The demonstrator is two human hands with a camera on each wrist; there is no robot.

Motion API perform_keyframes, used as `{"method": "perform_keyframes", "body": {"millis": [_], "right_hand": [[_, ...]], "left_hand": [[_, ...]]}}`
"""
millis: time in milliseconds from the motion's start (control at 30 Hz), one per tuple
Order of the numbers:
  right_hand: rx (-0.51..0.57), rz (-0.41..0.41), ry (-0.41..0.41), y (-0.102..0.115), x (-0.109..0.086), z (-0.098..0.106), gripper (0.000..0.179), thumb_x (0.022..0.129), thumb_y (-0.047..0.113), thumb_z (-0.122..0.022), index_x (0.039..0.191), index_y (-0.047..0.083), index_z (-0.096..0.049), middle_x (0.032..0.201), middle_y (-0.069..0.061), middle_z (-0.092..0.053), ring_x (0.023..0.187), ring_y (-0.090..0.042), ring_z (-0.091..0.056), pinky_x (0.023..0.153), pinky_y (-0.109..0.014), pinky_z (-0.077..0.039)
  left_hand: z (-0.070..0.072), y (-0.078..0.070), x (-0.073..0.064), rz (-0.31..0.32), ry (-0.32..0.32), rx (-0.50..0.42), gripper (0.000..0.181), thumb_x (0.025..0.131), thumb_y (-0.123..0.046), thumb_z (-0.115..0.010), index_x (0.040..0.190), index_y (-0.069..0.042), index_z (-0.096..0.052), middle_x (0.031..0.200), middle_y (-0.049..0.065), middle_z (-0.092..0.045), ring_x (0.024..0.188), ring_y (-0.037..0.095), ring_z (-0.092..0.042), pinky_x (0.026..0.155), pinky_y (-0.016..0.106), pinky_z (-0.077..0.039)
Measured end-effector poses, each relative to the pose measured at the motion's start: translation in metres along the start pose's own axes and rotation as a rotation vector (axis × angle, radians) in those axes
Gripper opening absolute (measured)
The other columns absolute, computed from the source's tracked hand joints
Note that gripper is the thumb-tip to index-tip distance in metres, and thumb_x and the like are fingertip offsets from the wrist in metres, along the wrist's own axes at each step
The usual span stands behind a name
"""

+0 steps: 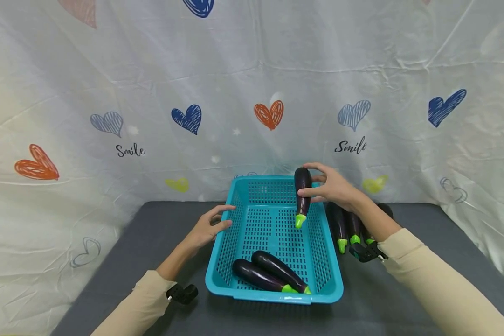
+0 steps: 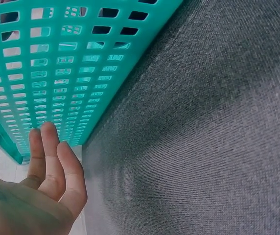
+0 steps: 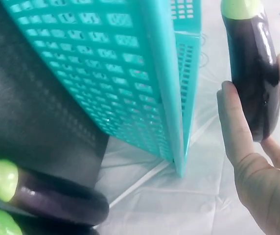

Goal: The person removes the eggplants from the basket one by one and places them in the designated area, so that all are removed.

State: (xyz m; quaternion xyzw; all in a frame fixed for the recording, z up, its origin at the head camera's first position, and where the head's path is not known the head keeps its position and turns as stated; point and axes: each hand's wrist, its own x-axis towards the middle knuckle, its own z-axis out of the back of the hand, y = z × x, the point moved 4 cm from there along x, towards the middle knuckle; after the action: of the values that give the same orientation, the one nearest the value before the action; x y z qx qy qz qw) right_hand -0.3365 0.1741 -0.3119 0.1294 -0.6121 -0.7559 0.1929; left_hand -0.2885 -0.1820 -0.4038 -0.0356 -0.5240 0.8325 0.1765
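Note:
My right hand [image 1: 333,189] pinches an eggplant [image 1: 303,193] between thumb and fingers, over the right rear part of a turquoise plastic basket [image 1: 337,280]. Its green stem end points down toward me in the head view. In the right wrist view the same eggplant [image 3: 255,73] shows beyond the basket's side wall. At the basket's left rim is my left hand [image 1: 207,227], fingers relaxed, with fingertips right by the perforated wall [image 2: 57,88]. Inside the basket, near the front, two eggplants [image 1: 258,275] lie side by side at a slant.
Right of the basket, several more eggplants [image 1: 339,226] lie on the dark grey table [image 1: 163,242], partly hidden by my right arm. Behind the table hangs a pale cloth [image 1: 235,56] printed with hearts. Each wrist wears a black strap [image 1: 182,294].

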Motion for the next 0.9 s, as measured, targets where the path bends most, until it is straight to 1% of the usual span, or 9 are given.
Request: {"method": "perform_keyframes", "body": {"millis": [67,167,300,333,500,567,700,833,900], "right_hand": [[-0.006,0.006,-0.01,-0.001,-0.003,0.002,0.084,0.092,0.007,-0.078,0.16,0.008,-0.027,0.154,-0.032,-0.028,0.128,-0.047,-0.049,0.086,-0.048,-0.055],[-0.027,0.013,-0.021,-0.001,-0.008,0.003,0.086,0.092,0.011,-0.079,0.161,0.01,-0.028,0.156,-0.031,-0.026,0.133,-0.046,-0.044,0.087,-0.047,-0.054],[-0.065,0.028,-0.007,0.0,-0.016,0.003,0.087,0.091,0.012,-0.08,0.161,0.012,-0.028,0.159,-0.03,-0.019,0.142,-0.045,-0.032,0.089,-0.048,-0.054],[-0.073,0.031,-0.003,0.0,-0.018,0.003,0.088,0.091,0.012,-0.08,0.161,0.012,-0.027,0.16,-0.03,-0.018,0.142,-0.046,-0.031,0.088,-0.048,-0.054],[-0.1,0.027,0.003,0.001,-0.026,0.003,0.089,0.09,0.013,-0.081,0.161,0.014,-0.028,0.16,-0.03,-0.017,0.136,-0.051,-0.038,0.088,-0.048,-0.054],[-0.103,0.024,0.0,0.001,-0.029,0.004,0.089,0.089,0.013,-0.082,0.161,0.015,-0.029,0.16,-0.029,-0.018,0.134,-0.052,-0.041,0.088,-0.048,-0.054],[-0.126,0.034,-0.007,0.002,-0.036,0.006,0.09,0.09,0.014,-0.082,0.162,0.016,-0.028,0.16,-0.029,-0.02,0.133,-0.053,-0.041,0.087,-0.049,-0.054],[-0.154,0.04,-0.029,0.003,-0.044,0.01,0.09,0.09,0.016,-0.082,0.162,0.016,-0.028,0.16,-0.028,-0.022,0.132,-0.053,-0.043,0.088,-0.05,-0.054],[-0.145,0.04,-0.046,0.002,-0.048,0.012,0.09,0.09,0.015,-0.081,0.162,0.016,-0.028,0.159,-0.027,-0.023,0.132,-0.052,-0.044,0.088,-0.05,-0.053]], "left_hand": [[0.001,0.001,0.0,0.001,-0.001,-0.002,0.047,0.105,-0.024,-0.062,0.149,-0.017,-0.051,0.14,0.021,-0.051,0.105,0.033,-0.056,0.067,0.041,-0.046],[0.001,0.002,0.0,0.001,0.001,-0.01,0.047,0.105,-0.025,-0.062,0.15,-0.018,-0.051,0.143,0.021,-0.049,0.107,0.033,-0.055,0.067,0.041,-0.046],[0.001,0.002,0.001,-0.004,0.006,-0.018,0.047,0.105,-0.024,-0.062,0.15,-0.018,-0.051,0.142,0.021,-0.05,0.1,0.032,-0.054,0.065,0.04,-0.044],[0.001,0.002,0.001,-0.009,0.007,-0.018,0.047,0.105,-0.024,-0.062,0.15,-0.017,-0.05,0.142,0.022,-0.05,0.098,0.031,-0.053,0.063,0.039,-0.043],[0.001,0.002,0.003,-0.021,0.008,-0.015,0.047,0.105,-0.023,-0.062,0.15,-0.014,-0.05,0.139,0.023,-0.051,0.094,0.03,-0.052,0.061,0.04,-0.043],[0.0,0.001,0.003,-0.018,0.006,-0.015,0.047,0.105,-0.023,-0.062,0.149,-0.015,-0.051,0.139,0.022,-0.051,0.096,0.03,-0.052,0.062,0.041,-0.043],[-0.001,0.001,0.003,-0.007,0.009,-0.021,0.047,0.105,-0.024,-0.062,0.15,-0.017,-0.05,0.141,0.021,-0.05,0.1,0.032,-0.052,0.064,0.041,-0.043],[0.0,0.001,0.002,-0.015,0.009,-0.017,0.047,0.104,-0.024,-0.062,0.149,-0.017,-0.051,0.143,0.02,-0.049,0.102,0.033,-0.053,0.065,0.04,-0.045],[0.0,0.001,0.002,-0.019,0.005,-0.016,0.047,0.104,-0.023,-0.063,0.149,-0.017,-0.052,0.144,0.02,-0.049,0.103,0.033,-0.053,0.065,0.04,-0.045]]}}
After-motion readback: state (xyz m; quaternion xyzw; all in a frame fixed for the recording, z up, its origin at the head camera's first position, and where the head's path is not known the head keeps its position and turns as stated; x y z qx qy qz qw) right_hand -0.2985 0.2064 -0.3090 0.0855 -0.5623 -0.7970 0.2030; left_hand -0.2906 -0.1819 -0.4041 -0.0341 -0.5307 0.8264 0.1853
